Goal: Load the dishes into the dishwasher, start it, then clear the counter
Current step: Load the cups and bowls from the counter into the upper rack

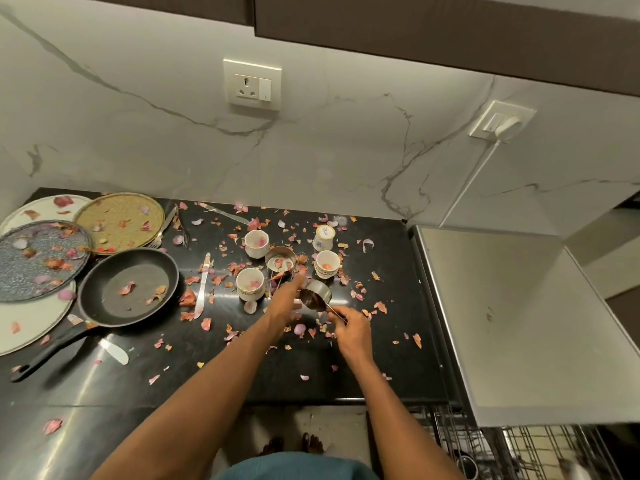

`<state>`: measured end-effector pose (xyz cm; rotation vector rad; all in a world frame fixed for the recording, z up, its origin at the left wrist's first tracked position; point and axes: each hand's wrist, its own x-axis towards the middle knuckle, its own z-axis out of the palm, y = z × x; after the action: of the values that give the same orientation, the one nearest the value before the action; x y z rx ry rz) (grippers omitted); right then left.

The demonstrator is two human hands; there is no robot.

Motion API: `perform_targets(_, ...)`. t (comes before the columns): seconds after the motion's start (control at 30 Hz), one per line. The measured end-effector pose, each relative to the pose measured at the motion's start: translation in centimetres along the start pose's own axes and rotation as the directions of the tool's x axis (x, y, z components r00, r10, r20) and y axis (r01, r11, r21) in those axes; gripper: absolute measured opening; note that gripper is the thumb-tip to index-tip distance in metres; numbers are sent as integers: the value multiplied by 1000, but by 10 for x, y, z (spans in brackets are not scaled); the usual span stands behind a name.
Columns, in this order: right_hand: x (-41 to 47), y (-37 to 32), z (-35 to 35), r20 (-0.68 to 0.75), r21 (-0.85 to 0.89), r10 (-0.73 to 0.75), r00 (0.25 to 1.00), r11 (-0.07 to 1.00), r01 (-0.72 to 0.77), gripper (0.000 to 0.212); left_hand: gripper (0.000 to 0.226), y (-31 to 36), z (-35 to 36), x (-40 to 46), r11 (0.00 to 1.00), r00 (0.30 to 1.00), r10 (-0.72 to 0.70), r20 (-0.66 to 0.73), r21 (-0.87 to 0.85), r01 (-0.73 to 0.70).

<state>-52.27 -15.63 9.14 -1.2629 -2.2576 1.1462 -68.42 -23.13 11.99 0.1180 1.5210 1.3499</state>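
Note:
On the black counter [381, 358], strewn with dried petals, my right hand [349, 332] pinches the thin handle of a small steel measuring cup [316, 297], tilted on its side. My left hand [285, 301] reaches forward with straight fingers toward a second steel cup [280, 258]. Three white cups [256, 243] [250, 284] [327, 264] and a small painted jar [323, 237] surround them. A black frying pan [130, 287] lies to the left, with table knives [202, 285] beside it.
Stacked plates [38, 258] and a woven gold mat [119, 220] fill the back left corner, forks [166, 223] next to them. The steel dishwasher top [512, 306] stands at right, its wire rack [519, 448] pulled out below. My bare feet [292, 445] show under the counter edge.

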Motion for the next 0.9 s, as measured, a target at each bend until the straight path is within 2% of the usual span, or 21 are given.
perform_targets(0.1, -10, 1, -7, -71, -225, -113, 991, 970, 94, 25, 66, 1, 1, 1, 997, 999, 26, 42, 74, -29)
perform_targets(0.23, -14, -1, -15, -120, -458, -295, 948, 864, 211, 41, 75, 7, 10, -1, 997, 995, 76, 69, -23, -74)
perform_targets(0.3, -17, -5, -18, -106, -517, -385, 917, 809, 280, 56, 76, 9, 10, -1, 988, 993, 112, 38, -109, -108)
perform_targets(0.37, -19, -7, -19, -97, -527, -409, 907, 794, 302, 66, 65, 10, 11, 1, 980, 989, 145, -2, -137, -144)
perform_targets(0.47, -20, -3, -21, -84, -451, -335, 939, 853, 264, 66, 40, 11, 15, -2, 975, 984, 177, -30, -128, -180)
perform_targets(0.63, -28, 2, -26, -67, -178, -146, 987, 975, 132, 52, 43, 14, 25, -6, 976, 976, 218, 30, -35, -217)
perform_targets(0.8, -41, 27, -47, -64, -27, 6, 998, 1000, -7, 49, 35, 1, 55, -5, 975, 977, 191, 96, 101, -200)
perform_targets(0.9, -53, 55, -69, -82, 16, 107, 991, 994, -106, 40, 29, -13, 85, -10, 938, 973, 149, 175, 286, -195)
